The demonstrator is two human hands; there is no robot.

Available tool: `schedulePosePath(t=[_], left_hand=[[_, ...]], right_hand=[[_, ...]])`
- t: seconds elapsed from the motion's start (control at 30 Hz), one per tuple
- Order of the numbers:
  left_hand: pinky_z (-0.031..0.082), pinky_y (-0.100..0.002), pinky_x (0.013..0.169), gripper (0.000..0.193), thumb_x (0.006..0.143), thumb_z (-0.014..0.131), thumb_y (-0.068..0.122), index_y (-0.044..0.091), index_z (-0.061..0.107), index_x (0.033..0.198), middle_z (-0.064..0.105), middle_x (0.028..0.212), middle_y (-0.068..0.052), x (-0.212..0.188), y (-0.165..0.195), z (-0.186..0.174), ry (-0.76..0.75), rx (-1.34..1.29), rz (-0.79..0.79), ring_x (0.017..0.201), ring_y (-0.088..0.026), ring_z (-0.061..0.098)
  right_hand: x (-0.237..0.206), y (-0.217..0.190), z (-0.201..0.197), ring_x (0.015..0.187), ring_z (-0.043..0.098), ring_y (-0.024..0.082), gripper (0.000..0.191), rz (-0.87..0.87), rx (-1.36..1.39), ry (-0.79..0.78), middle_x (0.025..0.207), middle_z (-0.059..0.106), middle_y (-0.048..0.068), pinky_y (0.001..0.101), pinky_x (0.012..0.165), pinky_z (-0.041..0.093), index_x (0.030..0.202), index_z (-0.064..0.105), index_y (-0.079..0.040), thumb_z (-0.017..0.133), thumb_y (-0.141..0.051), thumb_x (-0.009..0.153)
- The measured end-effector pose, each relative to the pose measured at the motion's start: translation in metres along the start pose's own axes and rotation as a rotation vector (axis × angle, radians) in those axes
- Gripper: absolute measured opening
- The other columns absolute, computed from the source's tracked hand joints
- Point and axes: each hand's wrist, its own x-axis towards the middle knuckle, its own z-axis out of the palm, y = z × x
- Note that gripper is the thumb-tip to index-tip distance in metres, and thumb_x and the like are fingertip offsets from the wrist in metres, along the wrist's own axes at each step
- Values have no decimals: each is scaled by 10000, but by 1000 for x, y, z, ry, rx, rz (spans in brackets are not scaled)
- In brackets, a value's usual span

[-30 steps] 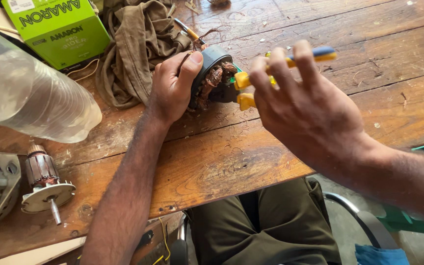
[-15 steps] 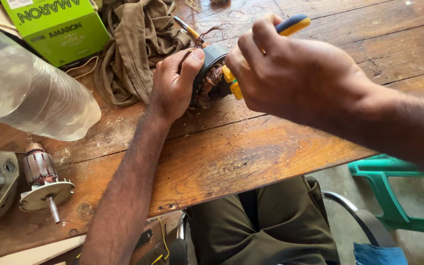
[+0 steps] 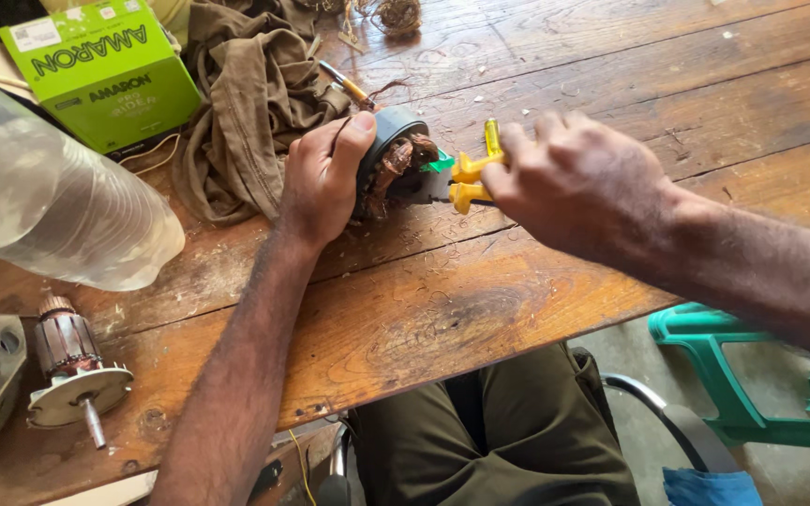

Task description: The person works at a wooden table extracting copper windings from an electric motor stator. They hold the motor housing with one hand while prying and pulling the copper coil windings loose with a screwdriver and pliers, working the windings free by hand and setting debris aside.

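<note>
Head view: left hand (image 3: pixel 322 178) clamps motor stator (image 3: pixel 394 159); right hand (image 3: pixel 574 183), fingers wrapped round yellow-handled pliers (image 3: pixel 466 180), has swung down, jaws now at copper windings (image 3: pixel 396 167).

Counter (image 3: pixel 517 309): worn brown wooden planks, sunlit. Floor (image 3: pixel 625 361): grey, near right. Green plastic stool (image 3: pixel 752 375) at right; metal chair frame (image 3: pixel 653 408) near.

Cloth (image 3: pixel 246 103) close beside the stator (image 3: pixel 394 159)
</note>
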Motion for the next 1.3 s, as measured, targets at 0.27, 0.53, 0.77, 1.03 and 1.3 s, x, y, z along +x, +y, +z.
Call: schedulePosePath(t=[0.27, 0.53, 0.77, 1.03, 1.3], left_hand=[[481, -372, 693, 519, 1027, 474, 489, 15, 654, 920, 617, 720, -103, -2, -2, 2, 35, 29, -4, 716, -178, 584], [479, -371, 683, 513, 1026, 482, 486, 14, 667, 951, 608, 714, -97, -3, -3, 2, 43, 36, 25, 700, -183, 593], [492, -334, 988, 551, 1035, 514, 461, -52, 717, 1043, 736, 1227, -171, 4, -14, 4, 2, -112, 126, 1139, -228, 664], [462, -336, 947, 616, 1016, 469, 514, -44, 727, 1060, 653, 1192, -141, 4, -20, -4, -193, -250, -25, 1083, -211, 592], [458, -308, 947, 634, 1024, 481, 520, -60, 682, 1184, 633, 1158, -109, 4, -19, -4, -189, -285, -50, 1065, -167, 578]], right_hand=[[-6, -24, 10, 650, 700, 248, 313, 300, 765, -217, 878, 702, 167, 404, 536, 593, 1145, 693, -76, 558, -318, 1001], [12, -36, 4, 814, 718, 343, 343, 424, 1039, -219, 815, 733, 157, 510, 771, 556, 962, 763, -126, 628, -440, 946], [-42, -48, 15, 784, 683, 245, 390, 492, 1093, -123, 982, 680, 84, 459, 675, 565, 1160, 787, -184, 669, -442, 892], [-107, -43, 61, 923, 696, 222, 454, 765, 877, -61, 1143, 701, 100, 390, 714, 622, 1079, 774, -115, 824, -471, 802], [-87, -83, -10, 1056, 705, 287, 206, 664, 996, 825, 1154, 702, 110, 401, 921, 592, 1092, 737, -66, 766, -234, 976]])
